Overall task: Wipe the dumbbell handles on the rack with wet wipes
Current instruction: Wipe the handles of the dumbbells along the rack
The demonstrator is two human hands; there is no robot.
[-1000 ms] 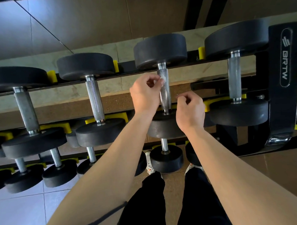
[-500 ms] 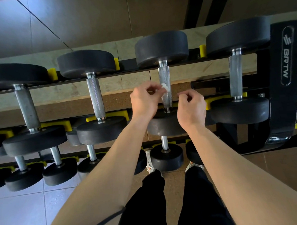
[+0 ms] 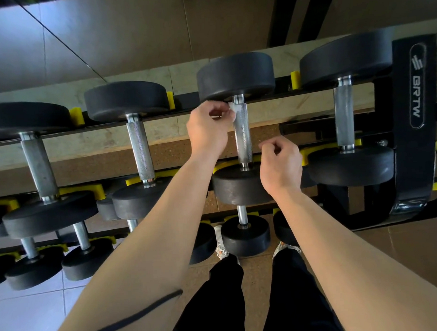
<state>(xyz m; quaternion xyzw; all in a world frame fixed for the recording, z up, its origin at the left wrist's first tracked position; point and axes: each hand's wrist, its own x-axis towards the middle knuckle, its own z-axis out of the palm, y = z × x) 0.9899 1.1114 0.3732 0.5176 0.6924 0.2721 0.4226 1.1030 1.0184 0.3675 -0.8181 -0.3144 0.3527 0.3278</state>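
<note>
A black dumbbell with a knurled metal handle (image 3: 242, 136) lies on the rack's top row, third from the left. My left hand (image 3: 208, 127) pinches a small white wet wipe (image 3: 233, 106) and holds it against the far end of that handle, just under the far weight head (image 3: 235, 75). My right hand (image 3: 280, 166) hovers to the right of the handle's near end with its fingers curled; nothing shows in it. It does not touch the handle.
More black dumbbells fill the top row, with handles to the left (image 3: 140, 150) (image 3: 38, 165) and right (image 3: 344, 121). Yellow saddles (image 3: 82, 190) hold them. Smaller dumbbells (image 3: 245, 235) sit on lower rows. The black rack upright (image 3: 417, 121) stands at the right. My feet are below.
My left hand has slid the wipe from the handle's middle up to its far end. My right hand has drifted slightly right and away from the handle.
</note>
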